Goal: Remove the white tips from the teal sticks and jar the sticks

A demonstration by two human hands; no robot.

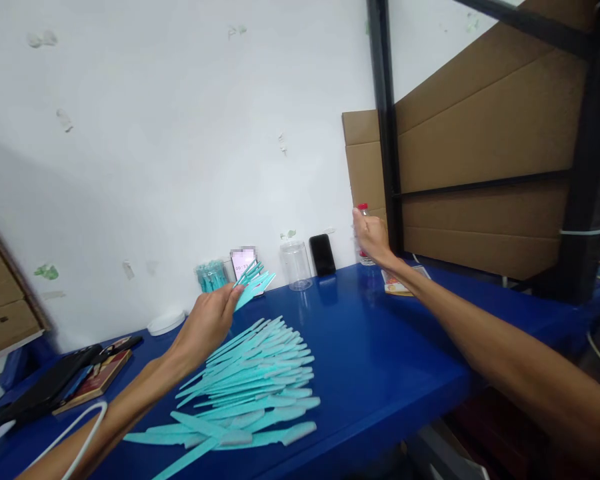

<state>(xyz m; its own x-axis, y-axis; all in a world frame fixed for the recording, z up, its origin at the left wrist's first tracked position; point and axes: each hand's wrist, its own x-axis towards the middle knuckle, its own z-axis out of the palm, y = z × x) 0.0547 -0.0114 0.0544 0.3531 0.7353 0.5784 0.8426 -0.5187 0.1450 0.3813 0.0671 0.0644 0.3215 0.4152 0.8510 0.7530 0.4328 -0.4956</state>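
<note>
My left hand (211,317) is closed around several teal eyebrow razors (253,288), their ends fanned out past the fingers. Below it, many more of these razors (260,373) lie in a long overlapping pile on the blue table (360,347). A clear jar (211,275) filled with teal pieces stands behind my left hand. To the right, a clear jar (296,267) with nothing visible inside stands by the wall. My right hand (373,239) is raised in a closed fist in front of a red-capped bottle (363,208); whatever its fingers may hold is hidden.
A phone showing a timer (242,260) and a dark phone (323,255) lean on the wall. A white lid (166,323), a black case (50,387) and a small book (97,381) lie at left. At right are a printed packet (399,287), cardboard (480,153) and a black frame (386,133).
</note>
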